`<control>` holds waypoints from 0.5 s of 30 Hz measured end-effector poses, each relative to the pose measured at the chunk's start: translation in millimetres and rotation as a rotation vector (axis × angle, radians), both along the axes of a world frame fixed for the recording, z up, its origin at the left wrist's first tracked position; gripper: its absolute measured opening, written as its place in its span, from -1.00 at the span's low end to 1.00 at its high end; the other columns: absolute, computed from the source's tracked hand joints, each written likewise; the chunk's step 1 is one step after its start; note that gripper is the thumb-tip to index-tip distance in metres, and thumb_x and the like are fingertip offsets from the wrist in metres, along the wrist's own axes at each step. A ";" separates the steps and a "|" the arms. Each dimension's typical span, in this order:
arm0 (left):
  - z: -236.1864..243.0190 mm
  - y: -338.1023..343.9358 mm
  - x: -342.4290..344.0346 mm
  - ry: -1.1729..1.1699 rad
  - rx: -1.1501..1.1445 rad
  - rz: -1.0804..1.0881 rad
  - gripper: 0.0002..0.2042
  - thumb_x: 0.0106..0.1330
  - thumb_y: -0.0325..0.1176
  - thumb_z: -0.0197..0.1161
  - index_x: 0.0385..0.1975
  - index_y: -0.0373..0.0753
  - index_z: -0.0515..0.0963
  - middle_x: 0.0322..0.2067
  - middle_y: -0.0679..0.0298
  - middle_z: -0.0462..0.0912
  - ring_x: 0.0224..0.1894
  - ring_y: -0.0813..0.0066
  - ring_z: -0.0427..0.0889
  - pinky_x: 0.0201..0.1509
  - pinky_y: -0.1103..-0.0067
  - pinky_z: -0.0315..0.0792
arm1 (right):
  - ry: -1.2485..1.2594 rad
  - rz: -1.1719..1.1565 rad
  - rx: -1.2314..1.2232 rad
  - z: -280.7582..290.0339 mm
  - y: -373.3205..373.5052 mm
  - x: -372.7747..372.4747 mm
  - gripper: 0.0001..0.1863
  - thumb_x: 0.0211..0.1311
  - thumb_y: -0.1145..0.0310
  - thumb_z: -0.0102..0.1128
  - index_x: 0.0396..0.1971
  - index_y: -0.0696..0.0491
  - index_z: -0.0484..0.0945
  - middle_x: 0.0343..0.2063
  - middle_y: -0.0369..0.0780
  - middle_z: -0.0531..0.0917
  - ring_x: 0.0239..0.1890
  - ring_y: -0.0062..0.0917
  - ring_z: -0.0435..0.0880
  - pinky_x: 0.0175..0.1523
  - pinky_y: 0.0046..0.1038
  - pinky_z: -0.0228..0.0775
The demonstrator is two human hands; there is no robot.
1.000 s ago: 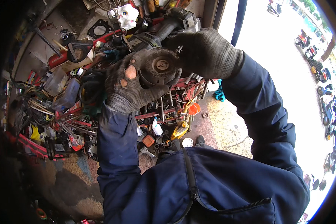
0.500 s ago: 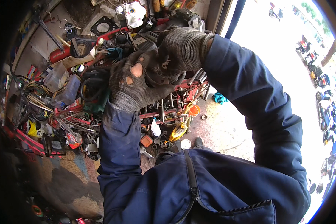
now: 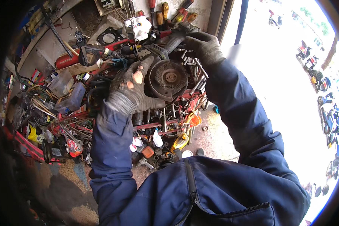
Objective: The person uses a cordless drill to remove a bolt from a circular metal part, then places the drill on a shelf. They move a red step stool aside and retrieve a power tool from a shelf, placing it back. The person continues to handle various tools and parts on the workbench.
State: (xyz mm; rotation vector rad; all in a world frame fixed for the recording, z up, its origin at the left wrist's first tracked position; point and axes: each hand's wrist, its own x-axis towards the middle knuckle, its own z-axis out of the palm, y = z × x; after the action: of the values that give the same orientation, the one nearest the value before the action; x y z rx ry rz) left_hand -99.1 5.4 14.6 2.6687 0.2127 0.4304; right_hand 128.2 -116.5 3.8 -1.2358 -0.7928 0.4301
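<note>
Both my hands wear grey knit gloves. Above the cluttered bench they hold an angle grinder (image 3: 172,44) with a round wire brush (image 3: 164,80) facing up toward me. A dark curved guard (image 3: 154,86) runs around the brush's left and lower edge. My left hand (image 3: 129,89) grips the grinder's head at the guard, thumb along its lower rim; the glove has holes over the back. At the grinder's rear end my right hand (image 3: 206,48) is closed with bent fingers; part of its hold is hidden behind the tool.
Tools and parts crowd the red-framed bench: clear plastic boxes (image 3: 72,98), a red cylinder (image 3: 67,61), coiled cables (image 3: 37,98) and metal rods (image 3: 199,71). Screwdrivers (image 3: 165,11) hang on the wall. A yellow bottle (image 3: 180,141) stands low. Motorbikes (image 3: 329,116) are outside at right.
My right hand has moved up and right, from over the brush to the grinder's rear end. The wire brush and guard are now uncovered. My left hand stays at the guard.
</note>
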 end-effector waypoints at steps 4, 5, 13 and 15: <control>11.7 16.1 15.9 0.368 0.222 0.103 0.13 -0.23 0.32 0.44 0.37 -0.10 0.10 0.24 0.10 0.36 0.24 0.18 0.40 0.36 0.37 0.27 | 0.273 0.081 -0.357 -32.5 35.8 31.9 -0.69 0.11 0.32 0.34 -0.15 0.11 0.58 -0.32 -0.26 0.71 -0.27 -0.45 0.70 -0.15 -0.36 0.55; 9.6 17.6 21.3 0.423 0.253 0.125 0.13 -0.23 0.35 0.42 0.37 -0.11 0.09 0.24 0.10 0.36 0.25 0.16 0.39 0.36 0.36 0.27 | 0.792 0.049 -0.140 -40.1 48.2 32.4 -0.67 0.07 0.35 0.34 -0.13 0.07 0.58 -0.32 -0.29 0.71 -0.25 -0.46 0.69 -0.10 -0.35 0.52; -12.9 22.5 15.8 0.083 0.158 0.034 -0.09 -0.24 0.19 0.51 0.17 -0.13 0.35 0.04 0.10 0.53 0.07 0.11 0.54 0.17 0.34 0.43 | 0.508 0.115 -0.166 -43.0 79.7 39.5 -0.66 0.12 0.36 0.27 -0.09 0.10 0.55 -0.29 -0.21 0.69 -0.20 -0.39 0.68 -0.03 -0.33 0.50; -13.4 20.4 18.9 -0.004 0.170 -0.053 -0.20 -0.24 0.09 0.54 0.07 -0.12 0.42 -0.05 0.12 0.59 -0.03 0.09 0.60 0.07 0.35 0.50 | 0.323 0.069 -0.244 -41.2 85.4 41.6 -0.66 0.13 0.36 0.26 -0.07 0.11 0.55 -0.28 -0.19 0.69 -0.18 -0.37 0.67 -0.02 -0.33 0.49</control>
State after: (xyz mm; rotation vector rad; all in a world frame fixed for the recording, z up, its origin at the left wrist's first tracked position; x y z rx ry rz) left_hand -80.2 25.7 1.2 2.8322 0.1083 0.4561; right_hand 169.8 -31.1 -37.4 -1.3229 -0.5169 0.7790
